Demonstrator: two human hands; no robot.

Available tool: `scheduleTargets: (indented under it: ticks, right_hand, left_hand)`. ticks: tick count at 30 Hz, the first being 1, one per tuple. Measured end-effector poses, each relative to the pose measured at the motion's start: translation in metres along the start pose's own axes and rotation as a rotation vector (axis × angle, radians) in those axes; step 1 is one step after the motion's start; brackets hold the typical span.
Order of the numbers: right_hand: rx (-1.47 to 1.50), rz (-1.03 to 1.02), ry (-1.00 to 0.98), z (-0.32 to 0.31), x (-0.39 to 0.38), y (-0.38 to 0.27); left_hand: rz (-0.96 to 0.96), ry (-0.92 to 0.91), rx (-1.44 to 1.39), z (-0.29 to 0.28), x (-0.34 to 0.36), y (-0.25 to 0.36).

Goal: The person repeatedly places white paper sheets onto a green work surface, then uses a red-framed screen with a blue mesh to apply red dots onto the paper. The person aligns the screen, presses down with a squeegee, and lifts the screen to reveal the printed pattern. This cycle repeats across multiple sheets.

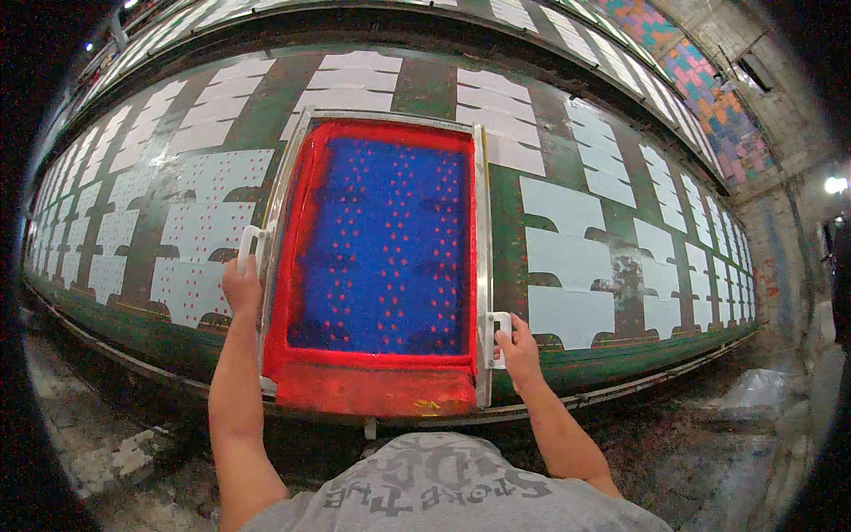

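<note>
A large screen-printing frame (482, 222) lies over the long green table in front of me. Its blue mesh (355, 222) carries rows of small red dots, and red ink borders it on all sides, heaviest at the near end. My left hand (241, 285) is closed around the white handle (247, 243) on the frame's left side. On the right side, lower down, my right hand (520, 351) grips another white handle (497, 326). Pale fabric pieces (567, 310) lie flat on both sides of the frame; what lies beneath it is hidden.
To the left, fabric pieces (191, 288) bear red dots; those on the right look plain. More pale pieces (350, 80) line the table's far half. Another table with pale pieces (603, 44) runs beyond. A patchy wall (771, 239) stands at right.
</note>
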State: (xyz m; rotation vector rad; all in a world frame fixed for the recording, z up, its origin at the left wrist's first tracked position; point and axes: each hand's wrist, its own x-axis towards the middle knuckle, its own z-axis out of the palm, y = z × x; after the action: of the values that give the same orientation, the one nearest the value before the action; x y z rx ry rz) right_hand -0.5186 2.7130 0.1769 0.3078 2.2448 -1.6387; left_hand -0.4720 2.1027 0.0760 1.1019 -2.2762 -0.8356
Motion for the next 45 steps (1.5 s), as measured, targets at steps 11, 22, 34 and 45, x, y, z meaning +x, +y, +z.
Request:
scheduleTargets:
  ticks: [11,22,34,45]
  right_hand:
    - [0.181,-0.073,0.016,-0.001,-0.023,-0.038]
    - [0.126,-0.169,0.059,-0.082,0.016,-0.033]
    - [-0.163,-0.209,0.300,-0.321,0.099,0.060]
    - [-0.064,-0.149,0.325,-0.460,0.107,0.100]
  left_hand:
    - [-0.015,0.094,0.028,0.006,0.001,-0.006]
    - [-0.027,0.073,-0.188,0.009,0.001,0.091]
    - [-0.074,-0.029,-0.351,0.144,-0.182,0.264]
    - [-0.136,-0.076,-0.430,0.210,-0.320,0.350]
